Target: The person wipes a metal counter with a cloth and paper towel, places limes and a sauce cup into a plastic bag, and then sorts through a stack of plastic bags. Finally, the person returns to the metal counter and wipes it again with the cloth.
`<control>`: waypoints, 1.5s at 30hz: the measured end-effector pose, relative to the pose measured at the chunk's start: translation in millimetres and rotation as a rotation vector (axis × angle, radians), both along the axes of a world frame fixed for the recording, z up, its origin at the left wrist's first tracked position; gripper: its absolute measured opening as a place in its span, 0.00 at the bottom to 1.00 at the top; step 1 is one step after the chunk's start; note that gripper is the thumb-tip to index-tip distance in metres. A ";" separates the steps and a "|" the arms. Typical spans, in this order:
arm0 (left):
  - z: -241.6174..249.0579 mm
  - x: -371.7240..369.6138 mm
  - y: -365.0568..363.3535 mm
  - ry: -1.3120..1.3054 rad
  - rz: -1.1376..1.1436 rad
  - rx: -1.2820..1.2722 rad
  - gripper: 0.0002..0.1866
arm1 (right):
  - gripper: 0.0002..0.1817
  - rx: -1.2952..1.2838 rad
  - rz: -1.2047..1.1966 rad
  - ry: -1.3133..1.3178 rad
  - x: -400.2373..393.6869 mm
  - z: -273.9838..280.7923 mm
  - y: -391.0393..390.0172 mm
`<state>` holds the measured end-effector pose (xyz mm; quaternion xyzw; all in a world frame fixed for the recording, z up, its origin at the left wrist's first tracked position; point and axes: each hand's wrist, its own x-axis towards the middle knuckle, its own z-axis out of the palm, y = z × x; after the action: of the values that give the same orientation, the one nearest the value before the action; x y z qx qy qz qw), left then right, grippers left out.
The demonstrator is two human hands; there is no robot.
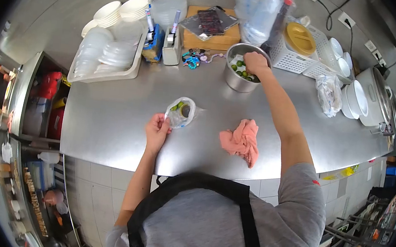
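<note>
My left hand point(157, 132) pinches the rim of a small clear plastic bag point(174, 120) on the steel table. Inside the bag lie a few green limes point(177, 106) and a small dark round item point(186, 110). My right hand point(256, 63) reaches into a steel pot point(241, 84) that holds several green limes point(240, 64). Its fingers point down and are bunched together; what they hold, if anything, is hidden. A crumpled pink cloth point(242, 142) lies between my forearms.
Behind stand a tray point(134, 72) of plastic lids, tape dispensers point(171, 49), a cardboard box point(206, 41) and a white basket point(290, 56). A clear bag point(328, 95), white bowls point(357, 98) and a large pot point(374, 95) stand at the right.
</note>
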<state>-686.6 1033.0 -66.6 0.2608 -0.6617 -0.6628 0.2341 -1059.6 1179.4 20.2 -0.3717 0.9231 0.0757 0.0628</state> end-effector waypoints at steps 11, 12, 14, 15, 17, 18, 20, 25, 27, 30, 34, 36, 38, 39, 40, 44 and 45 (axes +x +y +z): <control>1.7 -1.8 -3.6 0.024 0.046 0.105 0.03 | 0.10 0.184 0.119 -0.141 -4.9 -8.4 -15.7; 1.8 -1.4 -3.9 0.025 0.043 0.098 0.03 | 0.09 0.166 0.089 -0.118 -6.4 -11.8 -14.2; 1.7 -1.0 -4.9 0.026 0.035 0.084 0.03 | 0.09 0.128 0.027 -0.072 -1.0 -9.8 -13.5; 1.7 -1.0 -5.7 0.029 0.037 0.090 0.03 | 0.11 0.048 0.000 -0.039 0.0 -7.7 -15.5; 5.0 -1.0 -4.8 0.032 0.039 0.106 0.03 | 0.15 -0.108 -0.058 0.024 7.2 2.7 -20.0; 4.8 -1.2 -4.8 0.041 0.037 0.121 0.03 | 0.13 -0.026 -0.004 0.052 1.9 -1.8 -21.5; 2.9 -2.3 -7.9 0.059 0.027 0.144 0.03 | 0.12 -0.026 0.008 0.043 -3.3 -13.1 -21.6; 4.8 -0.3 -8.3 0.027 0.023 0.149 0.04 | 0.11 0.015 0.080 0.079 -7.8 -18.7 -23.2; 7.5 -0.7 -7.6 0.021 0.019 0.179 0.05 | 0.12 0.006 0.065 0.071 -10.6 -19.1 -22.3; 7.0 0.6 -8.9 0.021 0.010 0.197 0.05 | 0.13 -0.048 0.025 0.066 -3.2 -5.7 -17.2; 4.9 3.2 -9.9 0.068 0.019 0.268 0.05 | 0.16 -0.456 -0.106 -0.242 41.2 52.0 -4.4; 12.2 0.8 -6.2 0.098 0.025 0.325 0.04 | 0.17 -0.617 -0.068 -0.609 73.0 60.7 -3.9; 26.3 -4.8 0.3 0.090 0.050 0.315 0.05 | 0.16 -0.583 0.033 -0.921 120.9 54.9 -14.5; 31.9 -7.4 2.8 0.087 0.062 0.308 0.05 | 0.15 -0.518 0.074 -1.023 144.9 48.7 -22.6; 35.0 -9.1 3.4 0.070 0.065 0.289 0.05 | 0.15 -0.473 0.097 -1.088 163.7 37.1 -33.8; 38.5 -4.2 -4.7 0.006 0.101 0.218 0.05 | 0.15 -0.543 0.180 -0.903 202.3 0.4 -63.6; 37.5 0.0 -7.3 -0.010 0.117 0.207 0.05 | 0.13 -0.588 0.179 -0.843 200.5 -1.5 -64.3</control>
<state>-686.6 1025.7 -29.1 0.3250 -0.5744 -0.7117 0.2408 -859.0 1115.1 18.7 -0.4492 0.7646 -0.3380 0.3153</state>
